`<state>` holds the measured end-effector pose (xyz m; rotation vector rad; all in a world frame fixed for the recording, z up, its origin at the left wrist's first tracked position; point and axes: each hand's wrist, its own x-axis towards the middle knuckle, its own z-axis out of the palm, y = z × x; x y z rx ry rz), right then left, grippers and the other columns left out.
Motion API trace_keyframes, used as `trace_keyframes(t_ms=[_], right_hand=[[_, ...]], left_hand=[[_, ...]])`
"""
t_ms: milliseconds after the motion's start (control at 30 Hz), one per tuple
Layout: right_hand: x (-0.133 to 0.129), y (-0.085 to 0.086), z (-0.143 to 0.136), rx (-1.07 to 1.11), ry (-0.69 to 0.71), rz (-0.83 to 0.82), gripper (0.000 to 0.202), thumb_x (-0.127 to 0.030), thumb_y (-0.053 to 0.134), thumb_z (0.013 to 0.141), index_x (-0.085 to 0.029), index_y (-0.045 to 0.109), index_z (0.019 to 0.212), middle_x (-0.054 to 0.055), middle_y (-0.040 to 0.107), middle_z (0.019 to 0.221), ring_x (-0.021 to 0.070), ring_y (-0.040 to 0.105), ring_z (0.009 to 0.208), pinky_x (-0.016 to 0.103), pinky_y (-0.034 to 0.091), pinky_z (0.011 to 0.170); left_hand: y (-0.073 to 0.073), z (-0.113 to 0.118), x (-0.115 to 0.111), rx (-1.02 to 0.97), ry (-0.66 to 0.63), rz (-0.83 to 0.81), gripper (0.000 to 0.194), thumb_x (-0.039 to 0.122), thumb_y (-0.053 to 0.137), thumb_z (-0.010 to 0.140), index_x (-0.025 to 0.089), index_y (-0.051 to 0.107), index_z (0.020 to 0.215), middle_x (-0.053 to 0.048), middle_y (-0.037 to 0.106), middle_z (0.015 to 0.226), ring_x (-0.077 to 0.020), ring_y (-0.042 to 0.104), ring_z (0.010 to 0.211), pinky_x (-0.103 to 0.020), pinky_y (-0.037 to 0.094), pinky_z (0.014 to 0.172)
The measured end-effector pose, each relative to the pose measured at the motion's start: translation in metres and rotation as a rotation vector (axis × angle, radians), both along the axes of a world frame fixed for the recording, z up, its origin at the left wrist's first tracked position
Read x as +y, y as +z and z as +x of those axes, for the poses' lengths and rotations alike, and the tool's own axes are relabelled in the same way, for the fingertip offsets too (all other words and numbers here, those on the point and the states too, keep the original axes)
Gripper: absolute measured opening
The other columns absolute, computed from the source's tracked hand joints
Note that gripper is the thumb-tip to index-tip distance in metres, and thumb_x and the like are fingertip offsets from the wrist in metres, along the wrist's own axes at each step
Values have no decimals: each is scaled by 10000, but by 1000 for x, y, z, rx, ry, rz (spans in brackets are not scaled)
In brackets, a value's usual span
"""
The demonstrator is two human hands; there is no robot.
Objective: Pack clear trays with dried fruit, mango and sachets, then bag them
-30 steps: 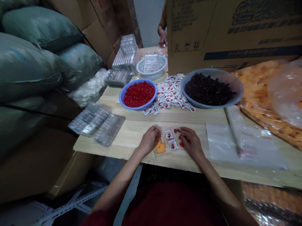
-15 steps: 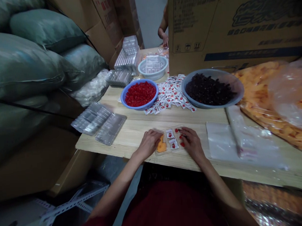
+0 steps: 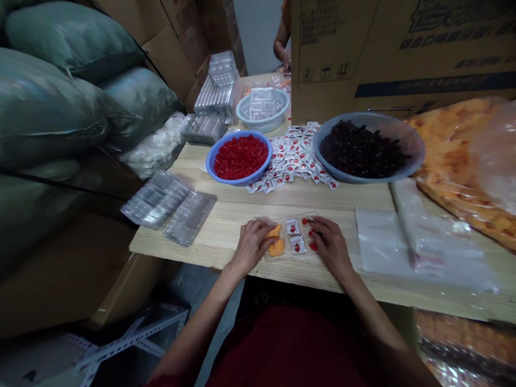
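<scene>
A clear compartment tray (image 3: pixel 304 249) lies near the table's front edge. Orange pieces (image 3: pixel 277 247) fill its left side, two white packets with red print (image 3: pixel 297 244) its middle, and red pieces (image 3: pixel 313 246) its right. My left hand (image 3: pixel 252 243) is closed at the tray's left side, its fingertips on an orange piece. My right hand (image 3: pixel 332 244) is closed over the right side, pinching a small dark piece (image 3: pixel 319 231).
Behind the tray stand a bowl of red pieces (image 3: pixel 240 158), a pile of packets (image 3: pixel 291 155) and a bowl of dark pieces (image 3: pixel 362 149). Clear trays (image 3: pixel 189 217) lie left, plastic bags (image 3: pixel 380 239) right. A person's hand (image 3: pixel 286 62) shows behind a carton (image 3: pixel 405 50).
The view has shifted slightly. My left fingers have moved a little on the orange pieces, uncovering more of the upper one. My right hand stays over the right compartments.
</scene>
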<state>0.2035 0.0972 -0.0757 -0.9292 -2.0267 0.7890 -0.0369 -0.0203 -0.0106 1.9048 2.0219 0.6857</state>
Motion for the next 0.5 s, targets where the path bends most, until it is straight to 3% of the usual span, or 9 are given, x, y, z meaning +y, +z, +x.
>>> trace_keyframes(t_ms=[100,200,300,367,433,500], right_hand=[[-9,14,9,-22,-10,10,271,-251,538,951,-210,690,1172,126,619,1291,271,550,1215,530,478,1032],[-26,35,10,-15,-40,27,267,-276,525,970,-225,683,1179,123,607,1310,277,538,1248,542,460,1055],[-39,46,0,47,52,50,250,-273,503,987,-252,686,1156,104,643,1261,262,564,1240,520,458,1067],[-37,41,-7,19,139,113,240,-345,543,971,-263,690,1143,98,667,1233,282,565,1248,547,421,1086],[-27,28,-11,-115,186,193,413,-507,611,905,-268,654,1240,116,619,1341,358,466,1350,648,306,1115],[-13,10,-11,-282,226,253,704,-644,640,821,-270,534,1409,138,493,1489,427,316,1437,737,174,1105]], left_hand=[[1,-7,-12,-153,194,107,258,346,522,975,225,681,1137,-76,684,1091,-215,603,1041,-378,457,913],[2,9,-22,-179,349,154,241,299,483,981,222,710,1011,-62,722,955,-210,636,930,-389,479,899],[6,40,-18,-147,124,125,345,182,424,968,262,654,1212,-79,691,1213,-222,598,1151,-422,449,1011],[9,44,-10,-70,-11,91,434,151,442,941,292,576,1330,-80,546,1446,-238,477,1332,-459,396,1087],[14,22,-5,16,70,116,454,165,466,931,284,538,1363,-90,437,1538,-254,387,1404,-495,346,1125],[22,-23,-9,63,309,174,405,199,463,942,241,546,1336,-122,483,1487,-255,411,1371,-489,342,1121]])
